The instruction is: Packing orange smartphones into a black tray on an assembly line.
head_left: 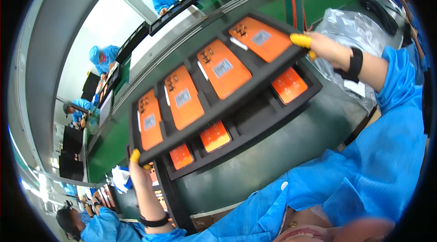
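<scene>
Both hands are closed just to the width of a rim: the left hand (139, 171) pinches the near left corner of the upper black tray (218, 108), the right hand (322, 46) its right end, yellow finger covers (300, 40) at the grip. The upper tray stands over a lower black tray (251, 119), offset toward the far side so a near strip shows; whether the two touch cannot be told. With a grip only at the ends, both hands do best to rise and sink together, since a tilt could slide the four orange panels (231, 83) or the white strips (202, 71) beside them. Fingertips belong on the rim, off the panel faces. Orange-faced panels (215, 136) lie below, so a slow, level motion seems safest, with the right sleeve clear of the clear plastic bag (348, 27) on the right of the tabletop (282, 148)
</scene>
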Available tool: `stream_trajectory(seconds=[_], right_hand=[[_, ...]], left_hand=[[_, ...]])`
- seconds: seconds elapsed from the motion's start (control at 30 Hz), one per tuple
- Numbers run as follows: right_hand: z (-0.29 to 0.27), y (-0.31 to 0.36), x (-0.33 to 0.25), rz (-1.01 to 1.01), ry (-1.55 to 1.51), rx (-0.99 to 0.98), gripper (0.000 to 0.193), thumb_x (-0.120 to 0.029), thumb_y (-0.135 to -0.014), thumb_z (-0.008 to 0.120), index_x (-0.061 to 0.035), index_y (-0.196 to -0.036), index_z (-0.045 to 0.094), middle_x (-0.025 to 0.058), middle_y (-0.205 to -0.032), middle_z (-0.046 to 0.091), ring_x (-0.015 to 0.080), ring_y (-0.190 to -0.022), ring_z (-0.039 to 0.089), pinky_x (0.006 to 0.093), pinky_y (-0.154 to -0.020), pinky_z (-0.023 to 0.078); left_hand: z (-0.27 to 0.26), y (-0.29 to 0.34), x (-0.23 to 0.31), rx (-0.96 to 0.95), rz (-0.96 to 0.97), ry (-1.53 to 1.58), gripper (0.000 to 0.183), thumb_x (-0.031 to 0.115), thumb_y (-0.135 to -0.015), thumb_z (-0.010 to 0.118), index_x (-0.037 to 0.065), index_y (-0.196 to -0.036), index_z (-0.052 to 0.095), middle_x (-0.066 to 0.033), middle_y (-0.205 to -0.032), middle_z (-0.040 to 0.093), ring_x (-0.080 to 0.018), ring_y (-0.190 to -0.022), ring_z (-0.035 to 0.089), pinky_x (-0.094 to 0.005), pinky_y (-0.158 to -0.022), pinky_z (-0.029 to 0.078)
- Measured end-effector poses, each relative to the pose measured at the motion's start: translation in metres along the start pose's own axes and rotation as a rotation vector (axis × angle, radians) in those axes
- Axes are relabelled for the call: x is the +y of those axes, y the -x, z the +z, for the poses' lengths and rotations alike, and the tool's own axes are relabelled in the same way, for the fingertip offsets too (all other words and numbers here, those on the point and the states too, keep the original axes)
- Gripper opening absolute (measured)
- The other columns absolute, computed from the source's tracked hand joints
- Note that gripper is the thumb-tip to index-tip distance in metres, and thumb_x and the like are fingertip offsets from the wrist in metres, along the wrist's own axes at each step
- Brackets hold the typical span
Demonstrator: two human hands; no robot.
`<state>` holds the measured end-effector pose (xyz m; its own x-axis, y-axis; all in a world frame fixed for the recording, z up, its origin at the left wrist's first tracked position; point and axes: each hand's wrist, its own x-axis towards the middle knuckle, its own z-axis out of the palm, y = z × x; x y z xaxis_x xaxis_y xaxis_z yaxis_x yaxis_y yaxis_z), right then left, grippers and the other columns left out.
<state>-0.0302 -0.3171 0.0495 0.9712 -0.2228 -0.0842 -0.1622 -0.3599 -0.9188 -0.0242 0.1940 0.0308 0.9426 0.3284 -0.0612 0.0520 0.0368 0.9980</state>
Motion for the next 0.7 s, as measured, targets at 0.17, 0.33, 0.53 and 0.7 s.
stream_trajectory(seconds=[0.17,0.33,0.53,0.7], right_hand=[[0.004,0.049,0.068,-0.174,0.361,0.015,0.063,-0.051,-0.078,0.045,0.0095,-0.096,0.048,0.0264,-0.092,0.053,0.0407,-0.089,0.050,0.0410,-0.077,0.039],[0.015,0.068,0.061,-0.401,0.692,0.615,0.051,-0.038,-0.076,0.054,0.0058,-0.100,0.047,0.0221,-0.098,0.048,0.0354,-0.077,0.054,0.0405,-0.064,0.045],[-0.030,0.089,0.128,-0.399,0.773,0.690,0.039,-0.016,-0.065,0.064,-0.0044,-0.099,0.050,0.0113,-0.095,0.048,0.0276,-0.090,0.047,0.0348,-0.073,0.043],[-0.049,0.056,0.195,-0.194,1.209,0.559,0.023,-0.015,-0.067,0.059,-0.0070,-0.088,0.054,0.0077,-0.088,0.051,0.0241,-0.085,0.048,0.0363,-0.071,0.040]], left_hand=[[-0.007,0.019,-0.057,0.101,-0.039,-0.600,0.033,0.027,-0.078,0.050,0.004,-0.102,0.048,-0.0061,-0.083,0.054,-0.0135,-0.067,0.051,-0.0243,-0.051,0.040],[0.026,0.051,-0.032,0.207,0.305,-1.771,0.037,0.031,-0.077,0.050,-0.003,-0.093,0.056,-0.0179,-0.083,0.058,-0.0290,-0.067,0.057,-0.0352,-0.058,0.046],[0.080,0.080,0.014,0.215,0.570,-1.612,0.044,0.038,-0.072,0.058,-0.003,-0.088,0.050,-0.0189,-0.086,0.052,-0.0336,-0.078,0.055,-0.0415,-0.067,0.044],[0.082,0.038,-0.027,0.036,0.479,-1.615,0.046,0.038,-0.077,0.051,-0.003,-0.095,0.045,-0.0213,-0.091,0.050,-0.0364,-0.088,0.051,-0.0420,-0.073,0.042]])
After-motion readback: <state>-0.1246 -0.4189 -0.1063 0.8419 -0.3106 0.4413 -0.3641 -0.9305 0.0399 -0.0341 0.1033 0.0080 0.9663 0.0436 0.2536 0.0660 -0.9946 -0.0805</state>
